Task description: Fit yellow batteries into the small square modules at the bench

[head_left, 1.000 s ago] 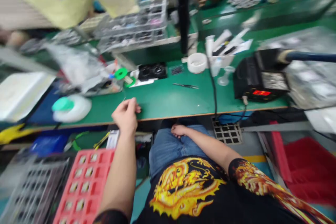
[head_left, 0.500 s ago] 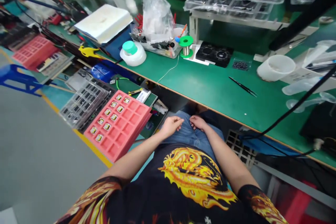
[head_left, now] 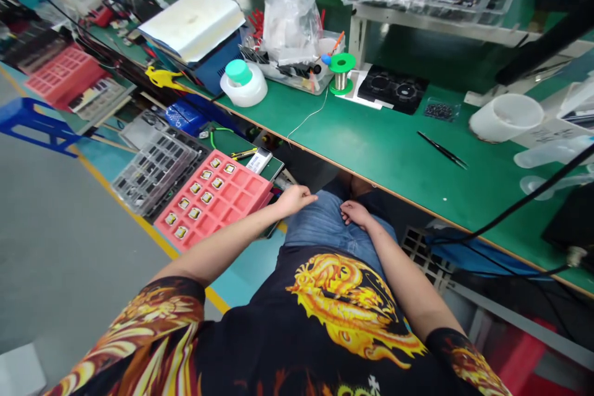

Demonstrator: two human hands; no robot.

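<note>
My left hand hovers over the left thigh of my jeans, near the corner of a pink foam tray. Its fingers are curled in against the thumb, and whatever they may hold is hidden. Small square parts with white and yellow faces sit in the tray's left pockets. On my lap, my right hand rests with its fingers loosely folded and nothing visible in them. Black tweezers lie on the green bench beyond my hands.
A green solder spool trails wire to the bench edge. Behind are a white bottle with a teal cap, a black plate, a bag of small screws and a white cup. A black cable crosses the right side.
My left hand has shifted left and slightly forward, away from my right hand and closer to the pink tray. My right hand stays on my lap. The view has shifted slightly.
</note>
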